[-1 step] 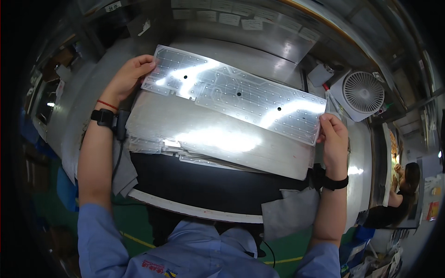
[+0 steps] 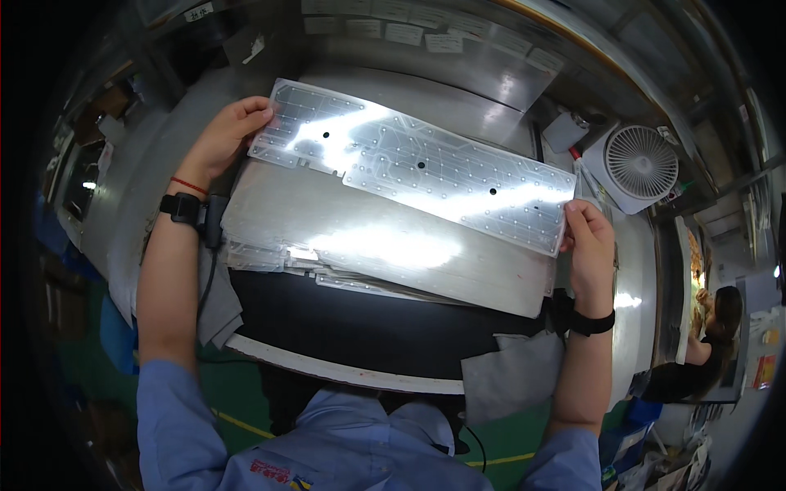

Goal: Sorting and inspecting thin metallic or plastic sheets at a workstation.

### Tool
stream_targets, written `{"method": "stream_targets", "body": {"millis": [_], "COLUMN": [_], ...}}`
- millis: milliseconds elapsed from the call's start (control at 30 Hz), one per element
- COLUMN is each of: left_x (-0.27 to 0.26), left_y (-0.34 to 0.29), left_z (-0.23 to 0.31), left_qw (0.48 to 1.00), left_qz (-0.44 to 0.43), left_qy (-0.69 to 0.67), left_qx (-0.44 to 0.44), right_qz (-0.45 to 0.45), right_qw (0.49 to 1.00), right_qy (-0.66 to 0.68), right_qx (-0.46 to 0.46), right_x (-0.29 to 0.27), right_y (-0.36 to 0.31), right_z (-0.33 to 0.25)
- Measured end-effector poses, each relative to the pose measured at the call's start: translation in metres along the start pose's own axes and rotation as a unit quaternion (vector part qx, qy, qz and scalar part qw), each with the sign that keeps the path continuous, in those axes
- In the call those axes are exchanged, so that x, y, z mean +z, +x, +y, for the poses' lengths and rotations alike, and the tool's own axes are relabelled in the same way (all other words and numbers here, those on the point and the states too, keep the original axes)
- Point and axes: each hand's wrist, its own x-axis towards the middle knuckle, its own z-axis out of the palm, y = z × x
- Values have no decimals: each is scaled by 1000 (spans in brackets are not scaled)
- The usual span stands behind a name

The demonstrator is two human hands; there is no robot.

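Observation:
Between my two hands a clear keyboard membrane (image 2: 393,155) is held up, slightly tilted. It is long and thin, with fine traces, rows of small dots, a few black holes and bright glare. My left hand (image 2: 232,131) pinches its left end between thumb and fingers. At the opposite end, my right hand (image 2: 588,231) pinches the lower right corner. Under the membrane lies a smooth grey plate (image 2: 491,282) with rounded corners. Several similar clear sheets (image 2: 254,255) stick out from below that plate, stacked on a black mat (image 2: 327,323).
A white fan (image 2: 643,164) stands at the right, beside a metal container (image 2: 565,131). Grey cloths hang over the bench's front edge at left (image 2: 219,307) and right (image 2: 516,372). Paper labels (image 2: 444,42) line the back panel. Another person (image 2: 708,348) is at far right.
The glare on the membrane has shifted, and the sheet has tilted very slightly. Both hands keep their grip in nearly the same place.

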Motion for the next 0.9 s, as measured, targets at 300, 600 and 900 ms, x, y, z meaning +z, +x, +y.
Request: {"method": "stream_targets", "body": {"millis": [300, 600, 900], "left_x": [-5, -8, -3], "left_y": [1, 2, 1], "left_z": [2, 1, 3], "left_qw": [997, 997, 998], "left_qz": [12, -1, -8], "left_qy": [-60, -67, -63], "left_qx": [53, 37, 28], "right_qz": [42, 8, -21], "right_qw": [995, 993, 998], "right_qy": [69, 107, 42], "right_qx": [-62, -56, -47], "right_x": [2, 7, -1], "right_y": [-2, -7, -2], "right_z": [-6, -14, -1]}}
